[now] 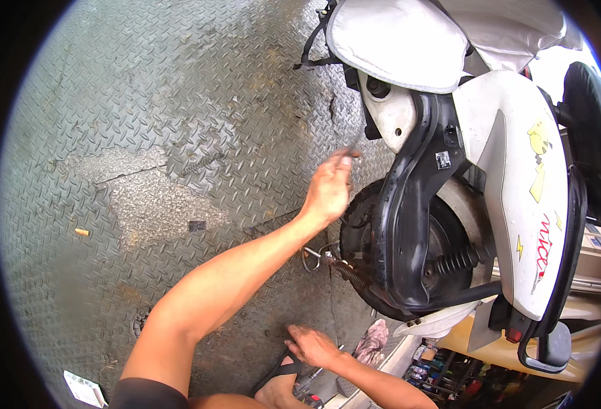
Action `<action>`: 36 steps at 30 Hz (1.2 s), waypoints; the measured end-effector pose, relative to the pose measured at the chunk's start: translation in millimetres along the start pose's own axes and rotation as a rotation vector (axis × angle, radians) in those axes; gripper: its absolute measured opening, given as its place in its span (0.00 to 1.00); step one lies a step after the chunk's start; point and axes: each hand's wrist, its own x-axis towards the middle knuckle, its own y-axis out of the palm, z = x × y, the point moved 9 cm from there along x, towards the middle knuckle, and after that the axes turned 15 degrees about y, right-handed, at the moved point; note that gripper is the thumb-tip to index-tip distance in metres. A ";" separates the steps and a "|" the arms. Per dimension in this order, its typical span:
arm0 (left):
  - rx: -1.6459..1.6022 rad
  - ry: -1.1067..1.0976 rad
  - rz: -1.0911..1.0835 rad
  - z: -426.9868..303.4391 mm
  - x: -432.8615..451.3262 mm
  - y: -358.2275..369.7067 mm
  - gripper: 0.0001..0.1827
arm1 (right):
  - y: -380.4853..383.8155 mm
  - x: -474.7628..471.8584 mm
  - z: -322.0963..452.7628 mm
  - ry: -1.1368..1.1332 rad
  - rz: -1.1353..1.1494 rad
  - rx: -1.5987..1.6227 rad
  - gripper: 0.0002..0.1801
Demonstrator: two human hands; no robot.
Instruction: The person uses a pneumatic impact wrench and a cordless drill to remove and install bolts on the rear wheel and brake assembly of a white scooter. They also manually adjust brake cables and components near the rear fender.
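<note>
My left hand reaches beside the rear wheel of a white scooter. Its fingers pinch a thin dark object, blurred by motion, whose kind I cannot tell. Close to this hand runs the scooter's black drive-side casing, with a shock absorber behind it. A stand spring and a bent metal loop sit below my left wrist. Low in the view, my right hand hangs over my sandalled foot, fingers loosely apart. Nothing shows in it, though its palm is hidden.
Diamond-plate metal flooring spreads left, with a worn patch, a cigarette butt and a small white box. A stained rag lies right of my right hand. Shelves of bottles stand lower right. A silver cover drapes the scooter's front.
</note>
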 end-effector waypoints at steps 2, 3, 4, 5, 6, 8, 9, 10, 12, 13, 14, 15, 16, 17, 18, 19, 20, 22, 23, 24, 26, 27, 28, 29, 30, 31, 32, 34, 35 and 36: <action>0.158 0.001 -0.102 21.5 4.1 -42.8 0.19 | 2.4 -3.5 4.8 -0.031 -0.011 -0.015 0.19; 0.071 -0.042 -0.058 24.8 4.7 -39.5 0.19 | 4.7 -4.5 1.5 -0.033 -0.017 -0.017 0.19; -0.013 -0.094 -0.016 28.4 1.3 -36.4 0.18 | 5.8 -5.2 -1.8 -0.038 -0.045 0.002 0.20; 0.021 -0.074 0.069 27.1 6.7 -26.3 0.19 | 6.7 -5.8 -6.0 -0.043 -0.074 0.020 0.20; 0.063 -0.054 0.140 24.3 14.6 -22.3 0.19 | 4.8 -6.3 -3.5 -0.057 -0.090 0.035 0.20; 0.094 -0.021 0.264 20.6 22.6 -11.4 0.19 | 12.1 -10.2 -4.4 -0.004 0.008 0.012 0.21; 0.126 0.028 0.306 12.7 30.7 -2.2 0.19 | 12.7 -9.3 -6.1 0.028 0.048 -0.001 0.21; 0.155 0.069 0.352 6.0 36.4 10.6 0.19 | 14.6 -10.4 -10.0 0.025 0.036 0.005 0.22; 0.212 0.155 0.431 -5.7 49.7 40.6 0.19 | 20.8 -12.0 -19.1 0.014 0.018 0.016 0.23; 0.240 0.194 0.464 -8.8 51.9 58.1 0.19 | 24.4 -11.7 -25.6 0.034 0.028 0.022 0.23; 0.182 0.067 0.475 -7.2 44.9 79.0 0.18 | 28.3 -13.9 -35.7 0.070 0.034 0.043 0.22; 0.079 0.624 0.249 -44.9 50.8 70.9 0.16 | 30.0 -10.4 -32.2 0.059 0.049 0.032 0.22; 0.213 0.619 0.134 -36.8 48.5 69.7 0.16 | 25.3 -12.5 -32.7 0.043 0.004 0.038 0.20; 0.348 0.612 0.019 -30.4 43.6 66.8 0.17 | 28.4 -11.6 -33.6 0.062 0.030 0.031 0.19; 0.416 0.393 -0.202 -13.1 42.3 60.2 0.18 | 24.7 -10.7 -33.0 0.080 0.058 0.019 0.19; 0.364 0.281 -0.221 -1.8 40.8 57.8 0.18 | 21.9 -10.3 -33.7 0.095 0.086 0.006 0.18; 0.280 0.271 -0.229 0.3 38.0 53.9 0.19 | 17.5 -11.3 -34.5 0.079 0.078 0.005 0.18; 0.086 0.247 -0.230 -0.7 23.4 59.6 0.20 | 10.6 -15.7 -39.8 0.071 0.047 0.033 0.18; 0.215 0.395 -0.175 -21.2 10.9 58.5 0.19 | 3.9 -18.0 -43.0 0.091 0.029 0.060 0.17; 0.348 0.516 -0.074 -43.9 -12.2 65.1 0.19 | -3.6 -23.7 -46.4 0.119 0.010 0.096 0.17; -0.088 0.255 0.165 -32.0 -43.5 66.7 0.21 | -12.0 -24.7 -51.1 0.143 -0.005 0.129 0.16; -0.023 0.280 0.216 -34.1 -64.7 69.3 0.24 | -11.7 -26.2 -49.3 0.129 -0.034 0.140 0.16; 0.047 0.316 0.258 -39.1 -84.4 72.1 0.28 | -13.9 -26.0 -47.4 0.104 -0.062 0.140 0.16; 0.005 0.288 0.271 -36.3 -88.7 71.0 0.37 | -14.6 -27.2 -46.4 0.080 -0.091 0.138 0.16; -0.040 0.256 0.283 -35.0 -93.1 71.0 0.46 | -10.1 -27.5 -45.1 0.061 -0.092 0.131 0.17; -0.084 0.226 0.294 -34.0 -97.2 71.0 0.54 | -5.4 -28.7 -43.8 0.061 -0.079 0.126 0.16; -0.042 0.231 0.307 -33.3 -94.1 69.5 0.58 | -1.8 -29.7 -41.1 0.063 -0.067 0.121 0.14; -0.119 0.230 0.249 -37.0 -91.2 70.0 0.63 | 2.2 -29.8 -34.9 0.057 -0.032 0.163 0.12; -0.114 0.295 0.224 -43.7 -88.0 70.5 0.59 | 4.4 -30.8 -34.6 0.058 -0.031 0.166 0.12; -0.091 0.345 0.177 -47.4 -79.3 68.6 0.55 | 6.8 -32.1 -34.5 0.058 -0.034 0.168 0.12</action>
